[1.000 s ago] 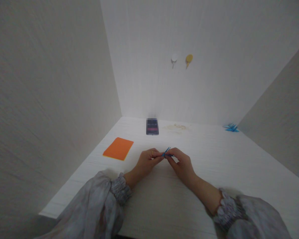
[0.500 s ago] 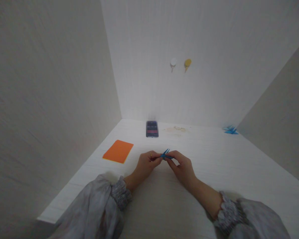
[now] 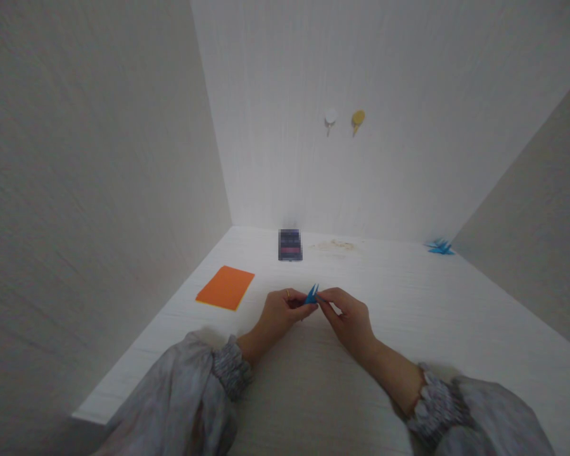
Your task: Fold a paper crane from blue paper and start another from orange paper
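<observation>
1. Head view: left hand [image 3: 285,310] pinches the blue folded paper [image 3: 310,296], right of the orange paper [image 3: 225,288]; right hand [image 3: 351,316] pinches its right edge, exact contact tiny.
2. Risk: thin points could bend or tear if pinches pull unevenly.
3. Blue folded pieces [image 3: 440,247] sit well right of the orange paper; low snag risk.

The blue folded paper [image 3: 310,297] now points more upward.
</observation>
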A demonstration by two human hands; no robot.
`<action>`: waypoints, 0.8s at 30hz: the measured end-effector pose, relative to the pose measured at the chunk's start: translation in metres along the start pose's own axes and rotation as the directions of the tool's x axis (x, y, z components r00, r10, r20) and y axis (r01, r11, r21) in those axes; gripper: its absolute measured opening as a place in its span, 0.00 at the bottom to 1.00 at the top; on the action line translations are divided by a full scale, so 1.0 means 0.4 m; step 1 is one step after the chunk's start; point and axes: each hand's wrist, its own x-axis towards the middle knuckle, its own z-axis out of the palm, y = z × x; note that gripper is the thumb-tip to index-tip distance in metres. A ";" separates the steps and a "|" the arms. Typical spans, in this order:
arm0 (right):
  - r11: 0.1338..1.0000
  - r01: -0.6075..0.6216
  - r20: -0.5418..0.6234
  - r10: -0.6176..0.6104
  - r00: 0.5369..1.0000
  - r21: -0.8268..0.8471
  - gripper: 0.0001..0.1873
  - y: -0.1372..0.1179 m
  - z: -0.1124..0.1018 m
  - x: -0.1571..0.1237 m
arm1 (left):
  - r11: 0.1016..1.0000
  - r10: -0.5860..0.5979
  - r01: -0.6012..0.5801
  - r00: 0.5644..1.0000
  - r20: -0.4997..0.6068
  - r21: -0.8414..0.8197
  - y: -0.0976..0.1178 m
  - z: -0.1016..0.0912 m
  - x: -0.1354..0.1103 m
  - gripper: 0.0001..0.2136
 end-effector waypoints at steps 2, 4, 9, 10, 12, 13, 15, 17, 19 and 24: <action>0.994 0.060 0.010 -0.059 0.998 -0.094 0.07 -0.002 -0.001 0.001 | 1.000 -0.006 0.007 0.999 -0.035 0.029 0.000 0.000 -0.001 0.11; 0.968 0.135 0.012 -0.135 0.991 -0.213 0.06 -0.006 -0.004 0.003 | 0.999 -0.002 0.004 0.999 -0.050 0.045 -0.001 0.002 -0.001 0.11; 0.874 0.304 0.045 -0.311 0.949 -0.379 0.06 -0.015 -0.013 0.010 | 0.999 -0.020 0.021 0.999 -0.029 0.033 0.000 0.006 0.000 0.11; 0.858 0.323 0.056 -0.329 0.943 -0.399 0.07 -0.015 -0.015 0.011 | 0.999 -0.026 0.026 0.999 -0.025 0.021 0.001 0.006 -0.001 0.11; 0.828 0.349 0.072 -0.355 0.932 -0.438 0.07 -0.014 -0.017 0.011 | 0.999 -0.037 0.037 0.999 -0.024 0.007 0.006 0.007 -0.001 0.11; 0.814 0.359 0.082 -0.363 0.928 -0.456 0.07 -0.012 -0.018 0.011 | 0.999 -0.042 0.042 0.999 -0.028 0.006 0.008 0.007 -0.002 0.11; 0.784 0.376 0.108 -0.374 0.921 -0.493 0.08 -0.009 -0.021 0.011 | 0.999 -0.047 0.047 0.998 -0.036 0.009 0.012 0.007 -0.003 0.10; 0.746 0.395 0.141 -0.382 0.913 -0.536 0.09 -0.008 -0.024 0.011 | 0.999 -0.050 0.051 0.998 -0.040 0.011 0.014 0.007 -0.003 0.10; 0.699 0.424 0.182 -0.396 0.900 -0.576 0.10 -0.009 -0.029 0.011 | 0.999 -0.045 0.046 0.998 -0.039 0.016 0.013 0.008 -0.003 0.11; 0.664 0.496 0.251 -0.434 0.865 -0.559 0.13 -0.012 -0.041 0.011 | 0.999 -0.002 0.004 0.998 -0.062 0.039 0.007 0.005 0.000 0.11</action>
